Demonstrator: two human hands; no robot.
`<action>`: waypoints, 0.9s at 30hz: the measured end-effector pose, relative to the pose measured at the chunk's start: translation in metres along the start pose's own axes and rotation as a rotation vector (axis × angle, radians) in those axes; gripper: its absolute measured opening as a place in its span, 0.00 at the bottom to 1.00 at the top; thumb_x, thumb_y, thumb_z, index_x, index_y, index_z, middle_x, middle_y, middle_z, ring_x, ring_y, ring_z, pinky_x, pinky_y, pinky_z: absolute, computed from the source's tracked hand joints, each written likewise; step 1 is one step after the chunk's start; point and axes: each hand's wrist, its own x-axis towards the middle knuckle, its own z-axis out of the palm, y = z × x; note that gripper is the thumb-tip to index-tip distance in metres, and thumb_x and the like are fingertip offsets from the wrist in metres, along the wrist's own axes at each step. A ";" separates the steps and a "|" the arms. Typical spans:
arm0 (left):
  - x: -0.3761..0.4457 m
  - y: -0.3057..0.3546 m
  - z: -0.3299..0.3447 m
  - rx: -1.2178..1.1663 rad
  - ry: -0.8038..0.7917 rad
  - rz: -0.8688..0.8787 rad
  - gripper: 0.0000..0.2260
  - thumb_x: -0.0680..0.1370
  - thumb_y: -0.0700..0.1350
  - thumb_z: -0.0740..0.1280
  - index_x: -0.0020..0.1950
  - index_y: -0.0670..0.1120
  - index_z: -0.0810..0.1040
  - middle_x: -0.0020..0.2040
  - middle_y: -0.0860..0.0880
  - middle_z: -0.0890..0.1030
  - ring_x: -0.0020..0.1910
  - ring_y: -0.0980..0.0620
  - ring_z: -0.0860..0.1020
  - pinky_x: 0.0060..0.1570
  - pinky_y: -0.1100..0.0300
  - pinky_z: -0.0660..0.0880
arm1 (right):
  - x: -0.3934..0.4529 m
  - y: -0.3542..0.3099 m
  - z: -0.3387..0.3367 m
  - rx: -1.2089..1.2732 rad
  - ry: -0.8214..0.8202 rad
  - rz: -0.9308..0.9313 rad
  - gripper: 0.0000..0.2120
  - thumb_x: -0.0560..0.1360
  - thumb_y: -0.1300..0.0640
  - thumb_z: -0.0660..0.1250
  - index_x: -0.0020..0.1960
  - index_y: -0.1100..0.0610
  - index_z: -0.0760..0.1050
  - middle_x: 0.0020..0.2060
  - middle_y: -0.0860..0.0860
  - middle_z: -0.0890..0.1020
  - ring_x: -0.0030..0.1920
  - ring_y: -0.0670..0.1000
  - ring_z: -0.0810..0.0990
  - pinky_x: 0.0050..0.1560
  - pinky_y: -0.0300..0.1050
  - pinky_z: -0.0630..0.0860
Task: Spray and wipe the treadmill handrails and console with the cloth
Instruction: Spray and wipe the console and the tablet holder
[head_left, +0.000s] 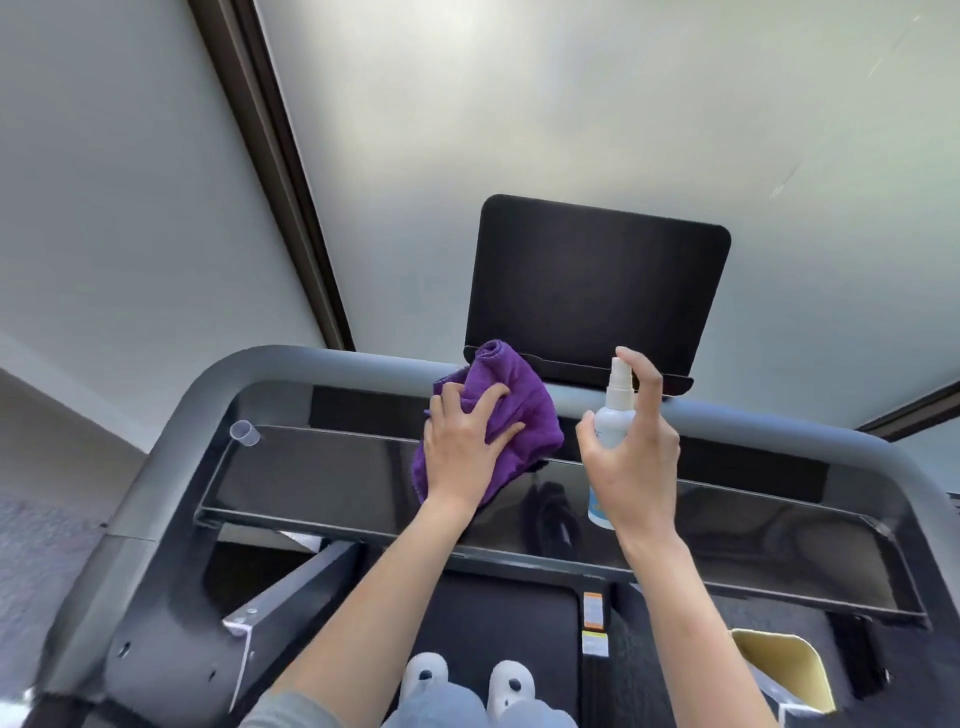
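Purple cloth, bunched, at centre frame, lying across the far edge of the glossy black console and against the grey handrail that curves around it. The left hand presses on the cloth with fingers spread and nearly straight, a flat hold that probably serves to push the fabric over the surface rather than to lift it. Just right of the cloth, the right hand is wrapped around a small white spray bottle, held upright with the index finger raised over the nozzle; the nozzle seems to face the dark tablet holder and rail at upper centre, which suggests spraying ahead of the wipe. Keeping 1 tool in each hand likely lets spraying and wiping alternate without setting anything down. A clear plastic cap, possibly the bottle's, rests at the console's left corner, well apart from both hands. At bottom centre, 2 white shoes stand on the treadmill belt; a yellow-lined box sits at lower right.
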 end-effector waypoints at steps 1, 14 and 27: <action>-0.001 -0.009 -0.001 0.015 0.011 0.013 0.19 0.74 0.58 0.71 0.62 0.52 0.78 0.53 0.42 0.74 0.50 0.43 0.74 0.43 0.48 0.77 | 0.000 -0.002 0.003 -0.005 -0.017 -0.006 0.32 0.73 0.67 0.68 0.69 0.44 0.61 0.33 0.53 0.77 0.32 0.57 0.78 0.38 0.59 0.80; -0.045 -0.094 -0.060 0.127 0.032 -0.291 0.24 0.74 0.63 0.67 0.65 0.52 0.75 0.54 0.41 0.71 0.52 0.39 0.73 0.43 0.45 0.76 | -0.015 -0.024 0.028 0.015 0.003 -0.003 0.31 0.73 0.66 0.67 0.70 0.46 0.63 0.38 0.49 0.77 0.34 0.55 0.76 0.40 0.57 0.79; -0.043 0.008 0.016 0.070 0.013 -0.176 0.23 0.73 0.61 0.69 0.63 0.50 0.76 0.53 0.39 0.73 0.47 0.40 0.73 0.43 0.47 0.75 | -0.045 0.008 -0.021 -0.045 0.137 0.150 0.31 0.74 0.65 0.67 0.69 0.43 0.61 0.34 0.51 0.76 0.33 0.56 0.76 0.40 0.55 0.78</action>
